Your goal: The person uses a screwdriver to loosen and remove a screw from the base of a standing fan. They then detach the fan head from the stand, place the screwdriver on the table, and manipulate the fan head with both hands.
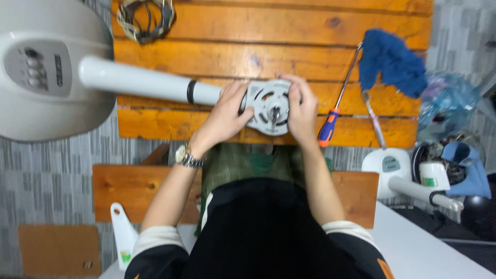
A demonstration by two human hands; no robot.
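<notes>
As a white pedestal fan (77, 72) lies on its side across an orange slatted wooden table (289, 26), a person seated at the table's near edge works on the fan's motor end with both bare hands. At far left, the fan's rounded base (31, 119) with its grey button panel (39, 66) overhangs the table, and its white pole (139, 81) runs rightward to a black collar (191, 91). A coil of wire (144, 18) sits on the top plank. The left hand (227, 111), a metal wristwatch (187, 156) on its wrist, is closed around the left side of the round grey motor housing (268, 106), thumb pressed to its face. The housing rests at the centre of the table, its slotted face and central shaft turned up toward the camera. The right hand (302, 108) curls over the housing's right edge, fingers wrapped behind it; both hands grip it firmly. Just right of that hand lies a screwdriver (338, 98) with an orange and blue handle, untouched, its tip near a blue cloth (392, 62). A second, thinner tool (374, 119) lies beside it. At far right, on the floor, another white fan stand (408, 178) rests among clutter. The step in hand appears to be seating or freeing the housing on the pole; any next move likely calls for a steady two-handed hold.
</notes>
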